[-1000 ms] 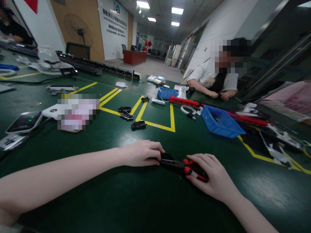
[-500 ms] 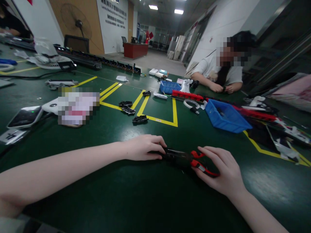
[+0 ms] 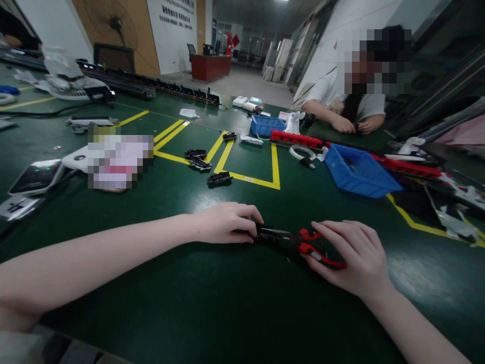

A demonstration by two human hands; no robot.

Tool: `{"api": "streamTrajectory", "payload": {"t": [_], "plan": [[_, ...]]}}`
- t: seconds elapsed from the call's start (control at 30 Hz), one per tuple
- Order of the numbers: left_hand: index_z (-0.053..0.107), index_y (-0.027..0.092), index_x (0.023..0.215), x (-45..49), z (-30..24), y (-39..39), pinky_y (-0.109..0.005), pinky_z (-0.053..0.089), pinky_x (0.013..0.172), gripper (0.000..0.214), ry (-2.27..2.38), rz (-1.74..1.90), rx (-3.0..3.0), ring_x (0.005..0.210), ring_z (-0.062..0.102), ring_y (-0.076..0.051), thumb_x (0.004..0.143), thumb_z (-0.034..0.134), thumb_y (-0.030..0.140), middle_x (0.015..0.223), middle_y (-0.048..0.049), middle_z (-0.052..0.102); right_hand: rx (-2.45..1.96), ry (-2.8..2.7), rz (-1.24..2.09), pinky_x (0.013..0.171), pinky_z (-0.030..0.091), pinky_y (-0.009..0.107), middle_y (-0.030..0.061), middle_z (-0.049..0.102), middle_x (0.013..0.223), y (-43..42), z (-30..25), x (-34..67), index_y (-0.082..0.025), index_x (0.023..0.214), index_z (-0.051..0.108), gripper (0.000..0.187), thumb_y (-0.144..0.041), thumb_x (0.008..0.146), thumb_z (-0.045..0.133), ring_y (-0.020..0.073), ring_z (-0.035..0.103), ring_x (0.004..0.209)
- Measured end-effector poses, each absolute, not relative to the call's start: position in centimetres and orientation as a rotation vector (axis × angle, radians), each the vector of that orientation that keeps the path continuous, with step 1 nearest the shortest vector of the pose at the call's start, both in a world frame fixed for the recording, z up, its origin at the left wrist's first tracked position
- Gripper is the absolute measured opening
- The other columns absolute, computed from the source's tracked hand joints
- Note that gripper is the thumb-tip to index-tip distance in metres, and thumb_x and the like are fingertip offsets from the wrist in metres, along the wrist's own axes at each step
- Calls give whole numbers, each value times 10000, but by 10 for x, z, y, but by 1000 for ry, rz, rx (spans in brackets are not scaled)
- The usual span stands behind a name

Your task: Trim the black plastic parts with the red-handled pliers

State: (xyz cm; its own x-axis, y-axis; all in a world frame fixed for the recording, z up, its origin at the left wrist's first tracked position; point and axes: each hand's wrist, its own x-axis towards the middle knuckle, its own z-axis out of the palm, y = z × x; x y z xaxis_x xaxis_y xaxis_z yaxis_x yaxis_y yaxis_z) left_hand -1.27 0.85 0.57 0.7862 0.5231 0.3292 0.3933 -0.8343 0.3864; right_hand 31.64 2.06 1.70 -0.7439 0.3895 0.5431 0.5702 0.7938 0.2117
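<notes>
Over the green table, my right hand grips the red handles of a pair of long-nose pliers, the handles spread a little apart. The pliers' jaws point left, toward my left hand. My left hand has its fingers curled down around a small black part, mostly hidden by the fingers; the plier tips reach that part. Whether the jaws bite on it I cannot make out. Several similar black parts lie on the table beyond my hands.
Yellow tape lines mark the table. A blue bin stands to the right, a smaller blue bin behind it, near a red strip. At left lie a phone and a white device. Another person sits across.
The view has tilted down slightly. Both hands keep their places at the pliers and the black part; the plier handles look about as spread as before.
</notes>
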Motion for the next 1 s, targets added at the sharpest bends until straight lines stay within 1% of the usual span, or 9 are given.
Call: {"api": "streamTrajectory", "payload": {"t": [0.1,0.2,0.37,0.47,0.6,0.73,0.87,1.0], "plan": [[621,168,1083,-11,7,8,-345,507,855,180,742,610,2656,1052,616,-220,915,616,232,1239,-99,594,-716,-2492,-498,873,462,487,110,660,1124,21,17,317,-248,1395,470,672,-340,772,704,305,628,970],[593,167,1165,-11,8,8,-346,507,866,257,747,596,2638,1071,612,-223,919,612,239,1234,-104,596,-702,-2507,-485,841,476,474,131,654,1099,21,17,317,-213,1379,479,635,-332,791,687,299,630,944],[649,183,1122,-12,7,10,-343,501,869,209,727,595,2634,1045,617,-209,925,603,233,1250,-102,582,-635,-2546,-458,794,493,452,155,654,1037,21,14,315,-151,1296,519,551,-330,803,686,279,640,889],[672,171,1092,-12,8,10,-336,505,860,188,716,620,2599,1008,623,-195,928,599,228,1242,-101,582,-633,-2554,-434,770,500,434,144,664,1028,21,14,314,-164,1273,531,527,-338,801,689,267,648,871],[680,169,1080,-12,8,10,-339,508,861,183,709,625,2588,1010,623,-199,925,602,225,1245,-106,583,-653,-2555,-369,727,508,402,112,688,1005,20,17,312,-199,1259,553,500,-344,799,685,254,659,850],[684,167,1064,-11,7,10,-341,502,849,173,717,633,2606,1004,621,-202,924,604,230,1233,-107,593,-688,-2551,-319,710,517,382,112,693,1000,19,17,311,-193,1216,579,457,-341,798,689,248,662,850],[686,176,1056,-11,6,10,-339,496,841,167,727,638,2615,992,619,-198,927,600,237,1218,-104,602,-739,-2534,-281,714,524,394,106,683,1024,20,15,314,-219,1248,568,479,-341,799,684,259,663,864],[681,173,1066,-11,6,10,-333,497,858,170,719,656,2623,1008,617,-197,927,602,230,1210,-106,604,-803,-2511,-208,771,534,436,121,650,1087,19,14,316,-231,1292,530,485,-316,831,657,280,654,931]]}}
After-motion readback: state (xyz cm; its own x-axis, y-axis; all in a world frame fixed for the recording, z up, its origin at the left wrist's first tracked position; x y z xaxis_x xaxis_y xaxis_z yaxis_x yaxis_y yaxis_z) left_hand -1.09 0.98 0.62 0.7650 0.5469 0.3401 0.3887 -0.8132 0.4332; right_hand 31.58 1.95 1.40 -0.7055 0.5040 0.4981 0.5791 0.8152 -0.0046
